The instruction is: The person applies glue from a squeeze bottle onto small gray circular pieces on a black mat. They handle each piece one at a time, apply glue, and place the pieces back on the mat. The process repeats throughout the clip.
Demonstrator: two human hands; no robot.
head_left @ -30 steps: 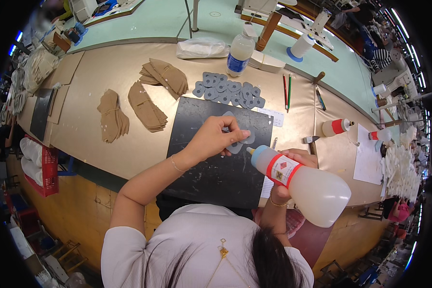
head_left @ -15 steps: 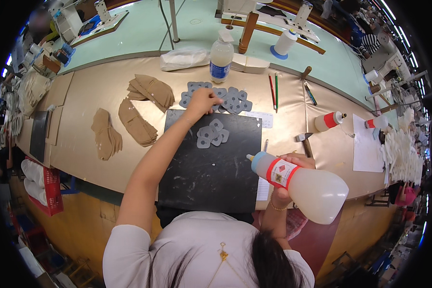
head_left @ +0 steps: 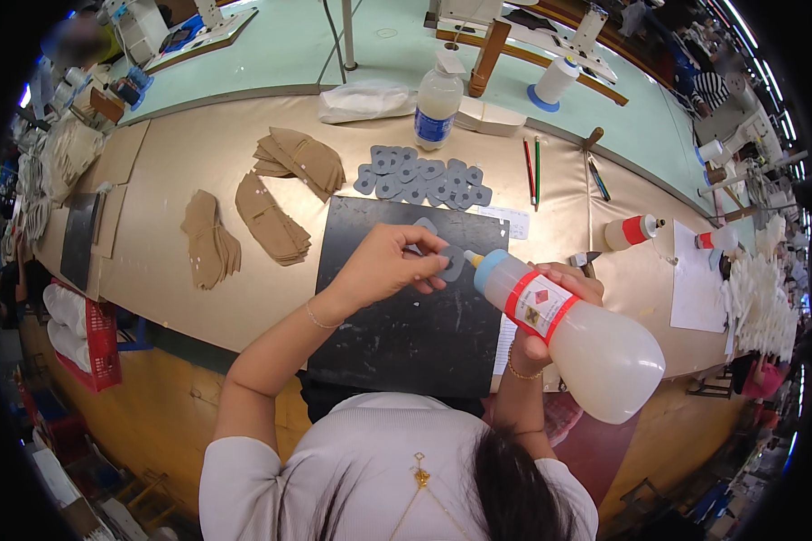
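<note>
Over the black board (head_left: 397,334), my left hand (head_left: 390,268) pinches a small grey patch (head_left: 454,263) with a dark dot between thumb and fingers. My right hand (head_left: 564,288) is wrapped round a large translucent squeeze bottle (head_left: 600,361) with red bands and a light blue collar. The bottle lies tilted, its yellow nozzle (head_left: 472,258) at the right edge of the patch; whether they touch I cannot tell. Another grey patch (head_left: 426,224) shows partly behind my left fingers, which hide other patches on the board. Beyond the board lies a spread of similar grey patches (head_left: 424,178).
Brown card pieces (head_left: 275,219) lie stacked at the left. A clear bottle (head_left: 438,104) stands behind the patches. To the right are two pencils (head_left: 533,171), a hammer (head_left: 585,259), a smaller red-banded bottle (head_left: 632,232) and white paper (head_left: 699,279). A red basket (head_left: 104,343) holds white rolls.
My left hand has come back from the far patches to the middle of the board and now holds a patch at the nozzle. The bottle stays in my right hand.
</note>
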